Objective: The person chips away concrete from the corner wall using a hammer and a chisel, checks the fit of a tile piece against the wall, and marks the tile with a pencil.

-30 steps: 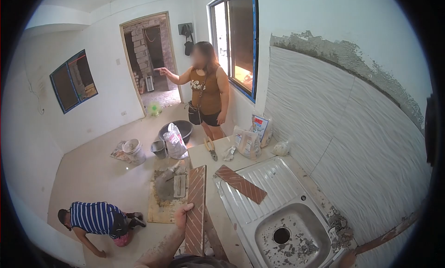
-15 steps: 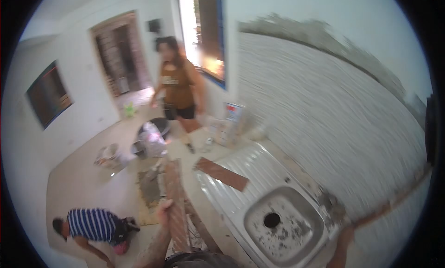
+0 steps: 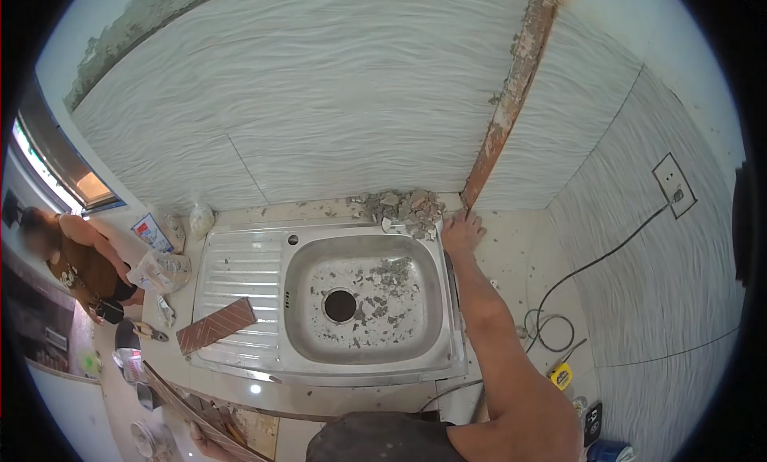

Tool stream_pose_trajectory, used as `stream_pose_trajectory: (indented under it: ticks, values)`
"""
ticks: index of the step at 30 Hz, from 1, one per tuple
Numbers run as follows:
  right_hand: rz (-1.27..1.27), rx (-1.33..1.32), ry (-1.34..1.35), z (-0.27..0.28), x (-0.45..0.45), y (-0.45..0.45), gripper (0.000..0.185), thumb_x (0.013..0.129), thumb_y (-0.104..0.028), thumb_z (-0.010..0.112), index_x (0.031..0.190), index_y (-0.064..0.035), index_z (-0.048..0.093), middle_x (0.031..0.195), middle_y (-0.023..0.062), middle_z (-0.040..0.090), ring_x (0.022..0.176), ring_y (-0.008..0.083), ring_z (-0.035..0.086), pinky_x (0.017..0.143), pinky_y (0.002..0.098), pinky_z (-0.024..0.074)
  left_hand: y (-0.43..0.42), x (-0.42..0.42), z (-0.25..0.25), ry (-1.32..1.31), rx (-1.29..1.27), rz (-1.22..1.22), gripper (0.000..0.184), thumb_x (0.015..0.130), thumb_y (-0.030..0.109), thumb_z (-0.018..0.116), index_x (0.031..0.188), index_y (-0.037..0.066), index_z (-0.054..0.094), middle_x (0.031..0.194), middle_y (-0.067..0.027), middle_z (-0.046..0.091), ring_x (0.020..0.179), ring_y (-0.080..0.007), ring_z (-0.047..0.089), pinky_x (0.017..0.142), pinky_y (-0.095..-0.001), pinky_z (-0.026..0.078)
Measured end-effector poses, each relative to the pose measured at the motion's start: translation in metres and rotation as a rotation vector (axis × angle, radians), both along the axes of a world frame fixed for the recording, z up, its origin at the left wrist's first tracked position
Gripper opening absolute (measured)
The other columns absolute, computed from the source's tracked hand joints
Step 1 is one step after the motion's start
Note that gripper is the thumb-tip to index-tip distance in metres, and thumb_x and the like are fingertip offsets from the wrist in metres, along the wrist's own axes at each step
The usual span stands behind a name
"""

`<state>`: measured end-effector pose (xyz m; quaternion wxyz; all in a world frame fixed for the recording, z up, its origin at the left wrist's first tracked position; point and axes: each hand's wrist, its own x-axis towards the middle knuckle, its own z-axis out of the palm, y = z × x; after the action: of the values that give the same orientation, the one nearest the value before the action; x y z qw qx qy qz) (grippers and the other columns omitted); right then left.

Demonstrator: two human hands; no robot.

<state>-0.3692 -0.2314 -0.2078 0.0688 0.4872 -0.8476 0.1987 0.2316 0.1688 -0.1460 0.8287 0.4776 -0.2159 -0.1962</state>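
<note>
At the lower left, my left hand point(image 3: 209, 446) grips a long brown patterned strip point(image 3: 192, 414) by its edge. My right arm reaches across the counter, and my right hand point(image 3: 462, 232) rests with fingers spread beside the rubble heap point(image 3: 403, 209), near the foot of the upright brown wooden strip point(image 3: 511, 102). The steel sink point(image 3: 363, 352) holds scattered grey debris around its drain hole. A shorter brown patterned piece point(image 3: 217, 324) lies across the ribbed drainboard point(image 3: 240, 270).
A person point(image 3: 88, 258) stands at the left beyond the counter's end. Bags point(image 3: 160, 270) and pliers point(image 3: 150, 331) lie at the counter's left. On the right are a black cable point(image 3: 595, 262) plugged into a wall outlet point(image 3: 675, 186) and a yellow tape measure point(image 3: 561, 375).
The view has swung right toward the sink and tiled wall. My right hand has come into view by the rubble. The person in the striped shirt is out of view; my left hand still holds its strip.
</note>
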Motion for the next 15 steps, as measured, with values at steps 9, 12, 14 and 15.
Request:
stream_pose_trajectory:
  ticks: [9,12,14,15]
  values:
    - [0.17,0.006,-0.093,-0.001,0.01,-0.009,0.056,0.098,-0.035,0.053,0.141,0.0005,0.05,0.146,0.0209,0.051,0.135,0.0379,0.046,0.111,0.0549,0.0346,-0.017,-0.034,0.048,0.224,0.004,-0.271,0.04,0.102,0.03,0.051,0.131,0.004,0.06,0.091,-0.0129,0.071,0.058,-0.0133,0.057,0.061,-0.0313,0.049]
    - [-0.005,0.172,-0.294,0.044,0.007,-0.017,0.058,0.097,-0.032,0.053,0.141,0.0042,0.045,0.135,0.0265,0.059,0.125,0.0394,0.057,0.104,0.054,0.0434,-0.016,-0.027,0.043,0.155,-0.042,-0.299,0.036,0.102,0.03,0.051,0.124,0.004,0.063,0.08,-0.0083,0.068,0.055,-0.0131,0.052,0.059,-0.0307,0.046]
    - [-0.085,0.223,-0.451,0.05,-0.001,-0.028,0.058,0.096,-0.03,0.053,0.14,0.0059,0.042,0.127,0.029,0.064,0.118,0.0399,0.064,0.099,0.0532,0.0487,-0.053,-0.089,0.103,0.287,0.041,-0.011,0.035,0.102,0.03,0.051,0.121,0.004,0.064,0.073,-0.0058,0.063,0.053,-0.0128,0.048,0.059,-0.0306,0.044]
    - [-0.121,0.224,-0.483,0.044,-0.006,-0.036,0.058,0.095,-0.028,0.053,0.139,0.0062,0.04,0.121,0.0298,0.066,0.113,0.0403,0.067,0.094,0.0529,0.051,-0.067,-0.111,0.123,0.417,0.118,0.282,0.033,0.102,0.029,0.051,0.118,0.004,0.065,0.067,-0.0033,0.059,0.051,-0.0126,0.043,0.058,-0.0305,0.041]
